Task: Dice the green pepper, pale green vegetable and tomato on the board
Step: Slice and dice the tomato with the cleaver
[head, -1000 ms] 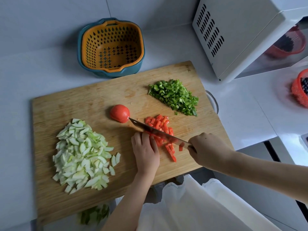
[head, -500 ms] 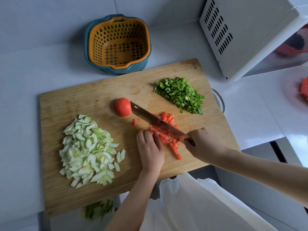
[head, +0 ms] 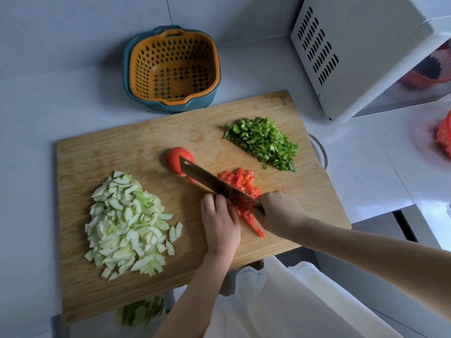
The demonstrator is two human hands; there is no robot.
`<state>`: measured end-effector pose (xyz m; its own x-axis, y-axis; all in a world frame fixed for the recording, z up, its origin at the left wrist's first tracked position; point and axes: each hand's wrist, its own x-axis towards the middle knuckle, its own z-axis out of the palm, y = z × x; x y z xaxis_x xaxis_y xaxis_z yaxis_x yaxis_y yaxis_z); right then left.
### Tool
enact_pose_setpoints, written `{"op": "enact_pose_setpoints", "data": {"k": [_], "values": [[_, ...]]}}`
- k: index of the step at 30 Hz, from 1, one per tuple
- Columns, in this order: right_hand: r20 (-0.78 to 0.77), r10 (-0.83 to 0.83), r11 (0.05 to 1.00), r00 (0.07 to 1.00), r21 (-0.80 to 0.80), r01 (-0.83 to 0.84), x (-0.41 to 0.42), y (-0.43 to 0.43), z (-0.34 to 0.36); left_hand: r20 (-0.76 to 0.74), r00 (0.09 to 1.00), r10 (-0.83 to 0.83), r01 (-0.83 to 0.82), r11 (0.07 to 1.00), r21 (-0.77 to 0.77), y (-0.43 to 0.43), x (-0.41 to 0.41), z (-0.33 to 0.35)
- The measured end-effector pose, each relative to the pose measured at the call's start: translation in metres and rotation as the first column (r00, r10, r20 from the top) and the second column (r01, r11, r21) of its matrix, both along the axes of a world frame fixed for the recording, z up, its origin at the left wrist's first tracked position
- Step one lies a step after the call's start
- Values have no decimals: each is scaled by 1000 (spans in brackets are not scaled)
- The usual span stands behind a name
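On the wooden board [head: 102, 152] lie a big pile of pale green vegetable pieces [head: 129, 223] at the left, diced green pepper [head: 263, 142] at the back right, and diced tomato [head: 241, 184] in the middle. A tomato half [head: 174, 158] sits behind them. My right hand [head: 280, 213] grips the handle of a knife [head: 210, 182], whose blade slants over the tomato pieces with its tip at the tomato half. My left hand [head: 219, 220] presses tomato strips down with curled fingers, knuckles against the blade. Red strips [head: 253, 223] show between the hands.
An orange colander in a blue bowl [head: 172, 69] stands behind the board. A white microwave [head: 361, 52] is at the back right, a glass bowl rim [head: 319, 150] peeks out beside the board, and a red basket [head: 444, 135] sits at the right edge. Green scraps [head: 141, 311] lie below the board's front edge.
The knife blade has shifted left and back, its tip now overlapping the tomato half. Both hands stay over the tomato strips; the camera has tilted slightly.
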<state>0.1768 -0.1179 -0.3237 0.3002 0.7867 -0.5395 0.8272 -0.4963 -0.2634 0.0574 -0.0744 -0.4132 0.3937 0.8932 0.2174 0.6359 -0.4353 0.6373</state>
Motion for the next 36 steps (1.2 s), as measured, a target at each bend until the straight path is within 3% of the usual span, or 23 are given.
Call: {"op": "enact_pose_setpoints", "data": {"k": [4,11,18,27,36], "values": [[-50,-106,993,993,49,108,10,-16,7,82,996,39,-36,999,-36,-2,-5,0],[50,70,997,996,-35,-68,11,-33,31,64,998,6,-5,1000,-15,-4,-17,-4],[67,85,992,994,-95,-78,5,-18,16,5,1000,-28,28,999,26,-3,-16,-4],[-47,-128,990,991,49,130,4,-25,9,66,997,30,-29,1000,-7,-7,-19,0],[80,106,992,991,-73,-100,8,-32,21,30,999,-43,42,999,27,-6,-30,-4]]}}
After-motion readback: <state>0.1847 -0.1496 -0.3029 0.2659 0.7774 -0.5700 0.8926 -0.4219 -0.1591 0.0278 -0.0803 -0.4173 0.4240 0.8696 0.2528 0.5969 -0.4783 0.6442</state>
